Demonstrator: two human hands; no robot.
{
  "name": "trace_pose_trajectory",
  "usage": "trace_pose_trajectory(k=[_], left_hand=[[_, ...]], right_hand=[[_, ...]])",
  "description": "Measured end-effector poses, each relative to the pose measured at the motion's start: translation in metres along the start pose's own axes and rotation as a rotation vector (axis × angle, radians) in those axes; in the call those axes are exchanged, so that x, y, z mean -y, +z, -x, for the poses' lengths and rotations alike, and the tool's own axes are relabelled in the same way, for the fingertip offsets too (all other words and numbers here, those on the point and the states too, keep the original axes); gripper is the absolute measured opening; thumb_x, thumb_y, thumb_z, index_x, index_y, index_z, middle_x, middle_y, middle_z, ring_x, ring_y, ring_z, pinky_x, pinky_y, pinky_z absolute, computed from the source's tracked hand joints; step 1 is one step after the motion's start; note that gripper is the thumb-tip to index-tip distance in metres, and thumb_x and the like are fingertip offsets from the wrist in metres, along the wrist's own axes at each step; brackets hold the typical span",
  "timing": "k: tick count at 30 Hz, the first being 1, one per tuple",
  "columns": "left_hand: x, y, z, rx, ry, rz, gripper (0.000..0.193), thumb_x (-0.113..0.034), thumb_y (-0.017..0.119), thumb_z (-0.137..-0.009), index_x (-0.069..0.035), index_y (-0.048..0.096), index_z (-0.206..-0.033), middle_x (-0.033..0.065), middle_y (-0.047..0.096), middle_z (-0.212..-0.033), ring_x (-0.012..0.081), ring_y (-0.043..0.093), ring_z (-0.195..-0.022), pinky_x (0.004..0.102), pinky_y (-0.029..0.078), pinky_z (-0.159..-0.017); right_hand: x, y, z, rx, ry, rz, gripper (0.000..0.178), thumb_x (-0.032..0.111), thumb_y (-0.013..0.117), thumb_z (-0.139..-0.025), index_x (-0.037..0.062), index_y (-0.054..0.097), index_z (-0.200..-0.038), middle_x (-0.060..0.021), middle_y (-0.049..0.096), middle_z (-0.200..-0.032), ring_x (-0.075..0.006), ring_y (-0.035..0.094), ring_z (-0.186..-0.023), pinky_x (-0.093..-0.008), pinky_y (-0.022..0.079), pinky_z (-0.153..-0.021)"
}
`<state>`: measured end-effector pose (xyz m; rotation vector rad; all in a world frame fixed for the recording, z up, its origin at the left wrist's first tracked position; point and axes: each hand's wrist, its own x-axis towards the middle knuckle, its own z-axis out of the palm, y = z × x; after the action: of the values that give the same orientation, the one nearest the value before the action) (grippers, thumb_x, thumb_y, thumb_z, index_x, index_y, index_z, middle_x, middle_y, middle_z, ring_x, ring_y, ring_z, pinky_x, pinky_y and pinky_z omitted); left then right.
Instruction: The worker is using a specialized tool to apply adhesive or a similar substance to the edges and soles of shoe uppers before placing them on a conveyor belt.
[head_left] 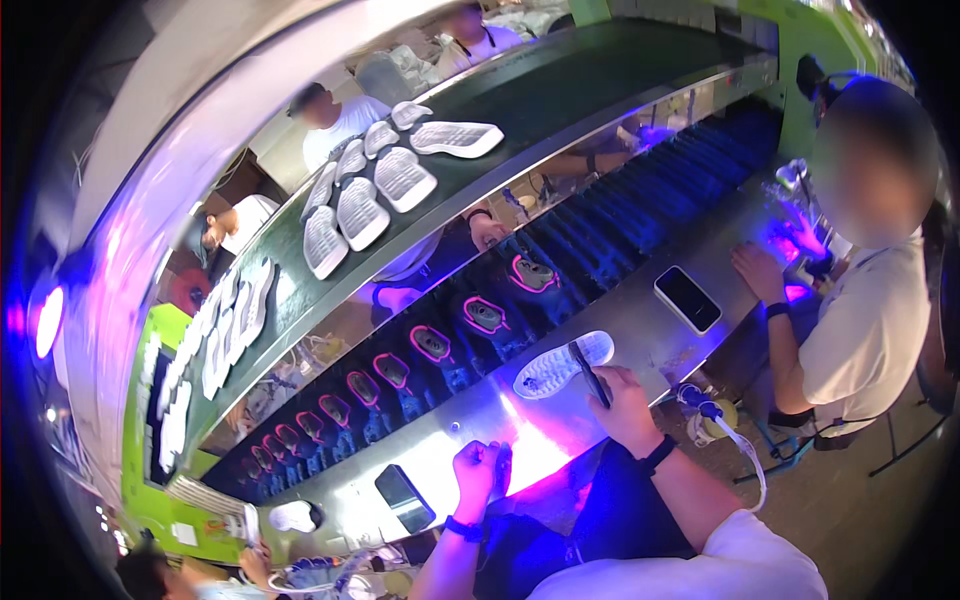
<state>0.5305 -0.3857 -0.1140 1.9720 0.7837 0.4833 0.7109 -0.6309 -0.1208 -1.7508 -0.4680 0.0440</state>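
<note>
A white shoe sole with a studded pattern lies on the metal ledge in front of me. My right hand is closed round a dark pen-shaped tool, whose tip reaches over the sole. To the left, my left hand is held with its fingers curled in, beside a bright violet-lit patch of the ledge. A dark shape shows at its fingers, but I cannot make out what it is. Both wrists wear dark bands.
Pink-rimmed dark shoe parts stand in a row on the lower rack. White soles lie on the green upper belt. Two phones, one white-edged and one dark, rest on the metal ledge. A co-worker sits at right.
</note>
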Motion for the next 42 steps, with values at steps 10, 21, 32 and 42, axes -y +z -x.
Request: trace_pose_trajectory(k=[10, 21, 32, 42], left_hand=[[0.048, 0.039, -0.019, -0.173, 0.078, 0.156, 0.025, -0.017, 0.066, -0.096, 0.002, 0.063, -0.079, 0.0079, 0.063, -0.069, 0.0144, 0.054, -0.061, 0.0370, 0.043, -0.055], [0.068, 0.070, -0.033, -0.102, 0.207, 0.380, 0.036, -0.021, 0.060, -0.102, 0.005, 0.062, -0.077, 0.0117, 0.063, -0.063, 0.0148, 0.055, -0.055, 0.0382, 0.043, -0.050], [0.028, 0.042, -0.006, -0.038, 0.033, 0.300, 0.018, -0.013, 0.066, -0.098, 0.003, 0.066, -0.089, 0.0092, 0.069, -0.081, 0.0126, 0.062, -0.070, 0.0293, 0.052, -0.061], [-0.008, 0.035, 0.010, -0.204, 0.092, -0.004, 0.029, -0.031, 0.069, -0.093, -0.002, 0.071, -0.087, 0.0188, 0.065, -0.066, 0.0340, 0.069, -0.060, 0.0432, 0.052, -0.058]], right_hand=[[0.022, 0.117, 0.037, 0.340, -0.529, 0.257, 0.027, 0.018, 0.063, -0.096, 0.0044, 0.067, -0.120, -0.0156, 0.067, -0.119, -0.0370, 0.061, -0.113, -0.0482, 0.049, -0.098], [0.020, 0.137, 0.041, 0.387, -0.570, 0.480, 0.028, 0.020, 0.059, -0.092, 0.0025, 0.070, -0.110, -0.0176, 0.063, -0.115, -0.0368, 0.059, -0.113, -0.0496, 0.049, -0.096], [0.033, 0.132, 0.041, 0.425, -0.310, 0.238, 0.021, 0.020, 0.062, -0.091, 0.0045, 0.066, -0.104, -0.0221, 0.060, -0.117, -0.0424, 0.061, -0.101, -0.0527, 0.049, -0.090], [0.019, 0.131, 0.037, 0.542, -0.535, 0.441, 0.047, 0.016, 0.063, -0.084, -0.0008, 0.064, -0.128, -0.0238, 0.060, -0.133, -0.0433, 0.050, -0.133, -0.0526, 0.040, -0.114]])
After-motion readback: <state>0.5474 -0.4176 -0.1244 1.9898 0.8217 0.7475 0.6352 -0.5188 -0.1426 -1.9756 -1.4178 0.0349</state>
